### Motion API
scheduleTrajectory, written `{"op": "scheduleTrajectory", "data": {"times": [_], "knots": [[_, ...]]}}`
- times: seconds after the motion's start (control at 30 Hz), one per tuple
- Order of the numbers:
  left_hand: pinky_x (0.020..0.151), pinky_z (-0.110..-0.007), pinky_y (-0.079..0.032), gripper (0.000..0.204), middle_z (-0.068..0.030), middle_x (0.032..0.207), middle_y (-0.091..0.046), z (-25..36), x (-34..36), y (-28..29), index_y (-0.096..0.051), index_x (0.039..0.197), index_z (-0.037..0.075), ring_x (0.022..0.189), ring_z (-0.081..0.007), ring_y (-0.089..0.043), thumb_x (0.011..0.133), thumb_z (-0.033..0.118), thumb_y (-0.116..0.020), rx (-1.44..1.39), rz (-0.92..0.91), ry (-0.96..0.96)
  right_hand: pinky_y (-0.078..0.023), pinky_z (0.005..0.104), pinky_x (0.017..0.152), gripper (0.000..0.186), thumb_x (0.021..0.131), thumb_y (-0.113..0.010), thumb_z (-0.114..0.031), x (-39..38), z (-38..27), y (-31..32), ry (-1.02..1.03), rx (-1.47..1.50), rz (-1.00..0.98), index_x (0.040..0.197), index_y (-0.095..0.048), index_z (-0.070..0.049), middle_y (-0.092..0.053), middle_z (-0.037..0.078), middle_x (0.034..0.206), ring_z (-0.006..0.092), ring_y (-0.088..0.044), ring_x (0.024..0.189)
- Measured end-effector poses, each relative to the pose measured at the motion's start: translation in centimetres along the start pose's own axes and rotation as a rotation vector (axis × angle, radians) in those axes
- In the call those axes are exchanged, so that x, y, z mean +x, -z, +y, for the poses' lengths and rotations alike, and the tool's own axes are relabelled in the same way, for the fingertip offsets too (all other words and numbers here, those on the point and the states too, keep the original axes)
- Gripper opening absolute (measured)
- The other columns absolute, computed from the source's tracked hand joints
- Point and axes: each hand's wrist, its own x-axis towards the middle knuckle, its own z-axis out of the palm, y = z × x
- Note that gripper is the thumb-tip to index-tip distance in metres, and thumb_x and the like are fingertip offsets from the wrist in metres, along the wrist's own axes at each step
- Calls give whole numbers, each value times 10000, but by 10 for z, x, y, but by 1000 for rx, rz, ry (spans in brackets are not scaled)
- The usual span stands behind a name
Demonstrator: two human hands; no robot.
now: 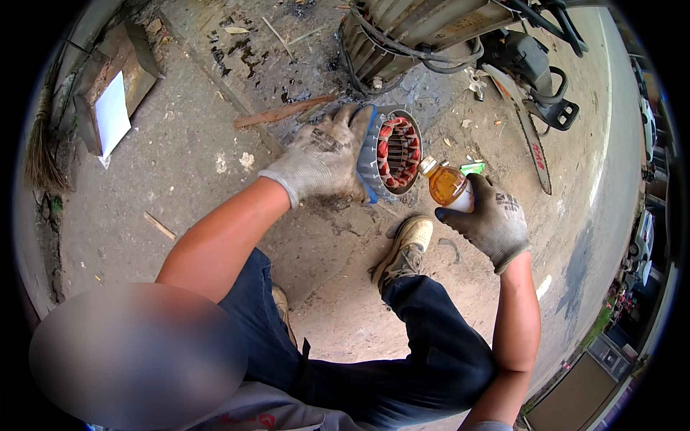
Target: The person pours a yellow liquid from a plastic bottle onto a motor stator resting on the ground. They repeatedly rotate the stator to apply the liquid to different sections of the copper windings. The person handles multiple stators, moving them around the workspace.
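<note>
A motor stator (397, 153), with red and white bound windings inside a grey finned housing, is tilted so that its round opening faces right. My gloved left hand (330, 147) grips the housing from its left side, the blue-coated fingers partly hidden behind it. In my gloved right hand (490, 214) is a clear plastic bottle (449, 185) of amber liquid with a pale label. The bottle's neck leans up and left, its mouth close beside the stator's rim. Whether any liquid is flowing out cannot be made out.
A chainsaw (528, 86) lies at the upper right, its bar pointing toward me. Beyond the stator stands a large ribbed metal drum (381, 54) with a cable. A wooden strip (284, 112), dark oil stains (248, 61), a metal box (129, 57) and a broom (44, 147) lie leftward.
</note>
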Motion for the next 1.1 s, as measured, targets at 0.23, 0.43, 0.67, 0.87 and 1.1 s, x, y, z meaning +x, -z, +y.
{"op": "scheduleTrajectory", "data": {"times": [0.23,0.43,0.67,0.87,1.1], "knots": [[1183,-701,-225,1446,-229,1677,-96,1,-3,6,-17,1639,145,1559,-397,-143,611,868,-733,-133,-26,65,-544,478,810,615,764,-810,-471,1,7,-8,47,-68,76,1160,-629,-37,-712,208,958,390,-702,928],[1182,-701,-235,1460,-235,1672,-104,3,-5,15,-17,1638,150,1553,-411,-156,596,843,-768,-111,-68,83,-543,477,819,654,766,-813,-469,3,-1,0,-2,-43,15,1210,-616,-32,-712,217,993,392,-700,952],[1186,-686,-247,1514,-232,1670,-122,1,0,14,-17,1638,148,1552,-392,-175,542,840,-800,-147,-59,86,-555,434,760,642,752,-835,-411,6,12,-13,54,-52,127,1232,-628,-38,-730,192,929,334,-726,826],[1197,-617,-280,1491,-267,1654,-169,-2,-2,13,-59,1631,89,1526,-414,-241,558,789,-822,-137,-21,79,-549,464,819,672,760,-818,-454,5,-2,-2,17,-48,33,1228,-614,-18,-725,216,999,384,-709,950],[1190,-588,-285,1433,-312,1651,-163,-8,2,9,-85,1625,14,1515,-437,-270,629,749,-806,-154,14,28,-559,424,761,616,742,-845,-398,6,-2,-1,-15,-21,57,1198,-650,-32,-731,189,916,329,-731,830]]}}
